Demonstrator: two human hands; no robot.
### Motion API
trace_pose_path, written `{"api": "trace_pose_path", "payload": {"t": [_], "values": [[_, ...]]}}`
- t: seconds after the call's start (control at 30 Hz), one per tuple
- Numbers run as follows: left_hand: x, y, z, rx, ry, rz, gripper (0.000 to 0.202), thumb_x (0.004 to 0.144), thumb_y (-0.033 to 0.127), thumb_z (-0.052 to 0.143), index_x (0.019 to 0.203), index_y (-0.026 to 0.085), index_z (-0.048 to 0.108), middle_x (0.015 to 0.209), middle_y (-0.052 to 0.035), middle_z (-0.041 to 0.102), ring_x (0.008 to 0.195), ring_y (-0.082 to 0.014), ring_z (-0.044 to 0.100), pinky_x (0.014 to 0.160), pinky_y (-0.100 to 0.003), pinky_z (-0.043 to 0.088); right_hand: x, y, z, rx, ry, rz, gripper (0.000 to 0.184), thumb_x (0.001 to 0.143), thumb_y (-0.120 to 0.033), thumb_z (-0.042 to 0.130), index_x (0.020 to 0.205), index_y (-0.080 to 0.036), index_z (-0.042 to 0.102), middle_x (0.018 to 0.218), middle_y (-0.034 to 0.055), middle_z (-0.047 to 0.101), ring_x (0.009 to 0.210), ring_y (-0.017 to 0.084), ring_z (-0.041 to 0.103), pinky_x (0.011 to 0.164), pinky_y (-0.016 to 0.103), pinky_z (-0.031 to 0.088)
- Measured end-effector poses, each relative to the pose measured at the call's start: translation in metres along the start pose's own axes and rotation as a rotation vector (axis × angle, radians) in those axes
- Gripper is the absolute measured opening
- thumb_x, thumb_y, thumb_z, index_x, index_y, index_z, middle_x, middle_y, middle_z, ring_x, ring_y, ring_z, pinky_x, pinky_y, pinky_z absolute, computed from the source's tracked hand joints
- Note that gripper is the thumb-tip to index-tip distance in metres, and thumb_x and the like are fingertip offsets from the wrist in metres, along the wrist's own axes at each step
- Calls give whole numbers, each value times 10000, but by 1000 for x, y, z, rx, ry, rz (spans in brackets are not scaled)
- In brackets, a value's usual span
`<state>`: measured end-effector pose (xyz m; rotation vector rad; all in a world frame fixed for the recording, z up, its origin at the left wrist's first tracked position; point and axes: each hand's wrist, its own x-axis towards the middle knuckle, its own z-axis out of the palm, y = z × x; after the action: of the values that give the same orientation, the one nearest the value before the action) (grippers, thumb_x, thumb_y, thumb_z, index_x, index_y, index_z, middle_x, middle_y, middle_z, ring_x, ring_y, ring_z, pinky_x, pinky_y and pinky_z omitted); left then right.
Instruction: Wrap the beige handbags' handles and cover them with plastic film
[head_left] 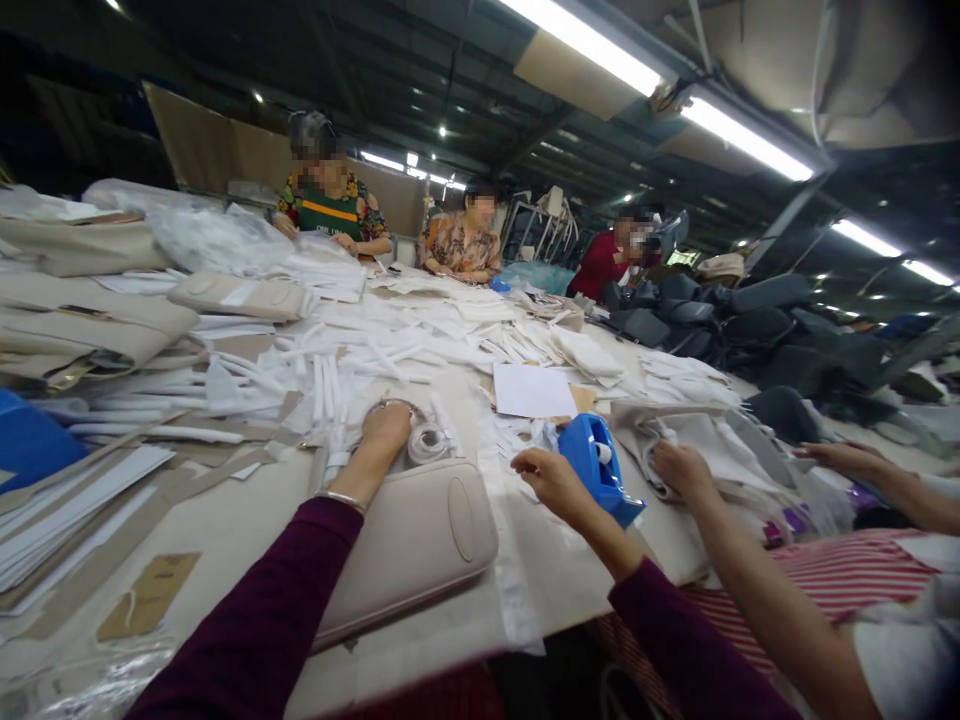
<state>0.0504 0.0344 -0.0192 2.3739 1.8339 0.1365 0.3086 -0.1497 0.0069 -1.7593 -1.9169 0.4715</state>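
Observation:
My left hand (pixel 385 428) reaches forward over a beige padded pouch (pixel 416 535) and rests closed on a roll of white tape (pixel 429 441) at the pouch's far edge. My right hand (pixel 550 478) is curled beside a blue tape dispenser (pixel 598 462) and touches its left side; what the fingers pinch is too small to make out. Both arms wear dark maroon sleeves, and a thin bangle sits on the left wrist.
White strips and paper pieces (pixel 420 350) cover the table. Beige pouches (pixel 240 295) are stacked at left, with a blue box (pixel 30 440) below them. A co-worker's hands (pixel 679 470) handle fabric at right. Three people sit at the far side. Dark padded pieces (pixel 750 320) pile right.

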Motion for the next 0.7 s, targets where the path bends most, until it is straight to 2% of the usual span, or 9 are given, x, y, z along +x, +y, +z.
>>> {"api": "trace_pose_path", "payload": {"t": [0.1, 0.13, 0.2, 0.3, 0.47, 0.6, 0.67, 0.7], "values": [[-1, 0, -1, 28, 2, -1, 264, 929, 342, 570, 1086, 136, 622, 1108, -81, 651, 991, -203, 638, 878, -424, 540, 38, 19, 20, -379, 24, -129, 715, 682, 103, 448, 1287, -248, 598, 1282, 117, 565, 1149, 251, 522, 958, 385, 422], [-1, 1, -1, 34, 2, -1, 264, 930, 342, 569, 1087, 137, 622, 1106, -81, 652, 990, -203, 639, 876, -423, 541, 44, 25, 27, -465, 16, -163, 810, 670, 114, 447, 1358, -305, 533, 1388, 109, 487, 1225, 275, 465, 998, 425, 389], [0, 1, 0, 41, 0, -2, 268, 932, 343, 565, 1095, 138, 621, 1109, -82, 653, 997, -206, 639, 883, -428, 538, 47, 35, 40, -560, 9, -213, 875, 695, 103, 461, 1414, -396, 441, 1514, 66, 346, 1316, 308, 364, 1051, 489, 324], [1, 0, 2, 42, -7, 4, 270, 936, 345, 557, 1098, 139, 622, 1120, -83, 652, 1019, -210, 634, 902, -439, 529, 49, 47, 54, -557, 51, -224, 808, 776, 65, 442, 1417, -427, 422, 1548, 21, 296, 1349, 299, 316, 1071, 496, 299], [2, 0, 3, 30, -17, -2, 273, 935, 347, 559, 1094, 135, 624, 1129, -86, 652, 1023, -211, 634, 906, -439, 527, 64, 50, 63, -428, 192, -170, 700, 780, 44, 484, 1344, -367, 542, 1485, 41, 401, 1277, 280, 396, 1044, 475, 346], [1, -1, 3, 1, -5, -15, 273, 932, 350, 564, 1088, 135, 627, 1116, -84, 658, 1015, -209, 638, 904, -438, 528, 54, 47, 58, -401, 150, -393, 733, 739, 21, 597, 1343, -388, 530, 1526, 27, 346, 1344, 288, 328, 1072, 493, 315], [0, 0, 3, -23, 3, -20, 269, 933, 351, 562, 1080, 136, 630, 1112, -83, 659, 1011, -208, 638, 905, -439, 527, 38, 46, 54, -398, 121, -508, 630, 754, -32, 652, 1286, -360, 581, 1521, 32, 361, 1378, 293, 291, 1075, 500, 313], [0, 0, 3, -38, 5, -20, 268, 933, 352, 563, 1078, 137, 630, 1109, -83, 659, 1008, -207, 639, 903, -437, 528, 29, 46, 53, -390, 116, -551, 516, 780, -69, 662, 1217, -340, 626, 1502, 33, 394, 1384, 289, 289, 1071, 498, 320]]}}
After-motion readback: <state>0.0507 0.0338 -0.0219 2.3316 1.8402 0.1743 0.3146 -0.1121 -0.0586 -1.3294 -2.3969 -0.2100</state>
